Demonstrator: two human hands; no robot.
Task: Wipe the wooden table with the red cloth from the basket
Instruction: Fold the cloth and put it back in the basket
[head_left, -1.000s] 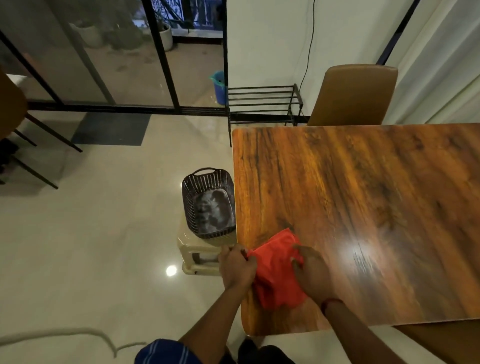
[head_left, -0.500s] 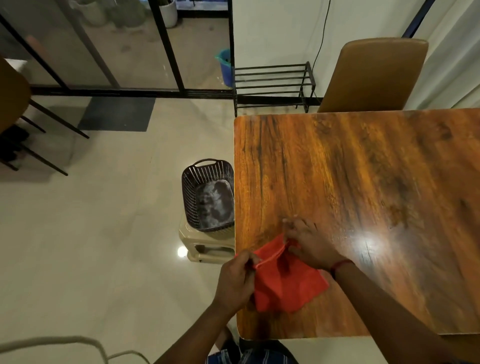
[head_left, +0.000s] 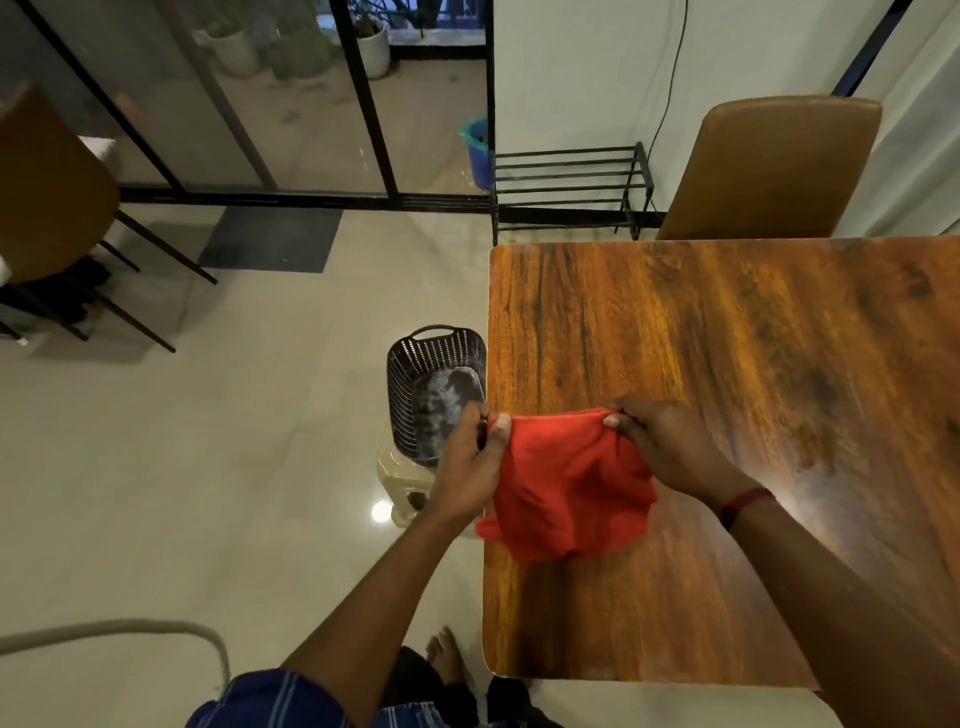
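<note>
The red cloth (head_left: 569, 483) is held by 2 hands above the near left corner of the wooden table (head_left: 727, 415), approx. at 6 o'clock from the picture centre. The left hand (head_left: 470, 467) pinches the top left corner of the cloth, thumb pressed on the front of the fabric w/ the other fingers closed behind it. The right hand (head_left: 670, 447) grips the top right corner, at 3 o'clock from the left hand, fingers curled together on the fabric edge. Between the 2 hands the top edge is pulled almost straight, and the rest hangs loose and wrinkled below; its lower part seems to lie on or just over the table top, I cannot tell if it touches. A red band (head_left: 745, 506) is around the right wrist. The dark basket (head_left: 415, 358) stands just beside the left edge of the table, at 11 o'clock from the left hand, on a beige plastic stool (head_left: 402, 483). A brown chair (head_left: 769, 166) stands at the far side of the table, at 1 o'clock, and a black metal rack (head_left: 571, 182) is at 12 o'clock near the wall.
</note>
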